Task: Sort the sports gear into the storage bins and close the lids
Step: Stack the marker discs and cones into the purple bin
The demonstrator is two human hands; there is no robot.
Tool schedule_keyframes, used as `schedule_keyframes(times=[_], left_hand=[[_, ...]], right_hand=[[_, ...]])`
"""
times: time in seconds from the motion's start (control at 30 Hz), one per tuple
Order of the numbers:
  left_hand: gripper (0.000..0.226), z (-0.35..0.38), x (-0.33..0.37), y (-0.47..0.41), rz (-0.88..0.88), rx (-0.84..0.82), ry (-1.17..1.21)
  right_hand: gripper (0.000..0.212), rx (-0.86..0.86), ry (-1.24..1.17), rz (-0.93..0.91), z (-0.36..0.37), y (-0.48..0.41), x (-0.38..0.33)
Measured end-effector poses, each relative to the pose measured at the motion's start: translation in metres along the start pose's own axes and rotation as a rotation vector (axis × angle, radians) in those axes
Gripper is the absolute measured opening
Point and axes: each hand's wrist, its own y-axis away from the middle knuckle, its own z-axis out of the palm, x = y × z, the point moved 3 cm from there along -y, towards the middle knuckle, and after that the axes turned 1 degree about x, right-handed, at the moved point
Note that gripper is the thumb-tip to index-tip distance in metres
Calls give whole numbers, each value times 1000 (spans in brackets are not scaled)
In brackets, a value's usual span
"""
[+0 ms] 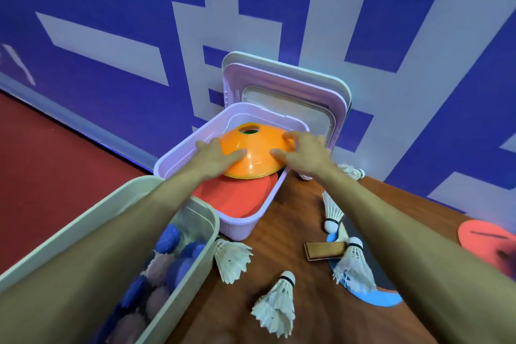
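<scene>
An orange disc cone (252, 149) sits on top of a stack in the pink bin (184, 152), above red flat discs (236, 194). My left hand (216, 155) holds the cone's left side, thumb on top. My right hand (303, 152) grips its right side with curled fingers. A cream bin (97, 209) at the near left holds several blue and mauve spiky balls (167, 262). Several white shuttlecocks (276, 307) lie on the wooden table (279, 234).
Lids (312, 92) lean upright against the blue-and-white wall behind the pink bin. A table tennis paddle (363, 260) with a brown handle lies at the right, another red paddle (488, 243) at the right edge. Red floor lies left of the table.
</scene>
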Motion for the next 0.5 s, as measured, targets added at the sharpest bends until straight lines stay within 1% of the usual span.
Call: schedule_keyframes(times=[0.07, 0.13, 0.2, 0.3, 0.4, 0.5], left_hand=[[69, 4, 1, 0, 19, 16, -171], [61, 6, 10, 3, 66, 55, -241], [56, 6, 25, 11, 162, 114, -212], [44, 7, 50, 25, 313, 180, -51], [37, 19, 75, 48, 461, 184, 19], [34, 44, 107, 80, 608, 156, 56]], right_hand=[[46, -21, 108, -45, 6, 1, -3], [40, 0, 135, -46, 7, 5, -6], [33, 42, 74, -46, 4, 9, -5], [24, 97, -48, -54, -10, 24, 11], [21, 166, -137, -17, -39, 55, 36], [16, 141, -165, 34, -69, 100, 67]])
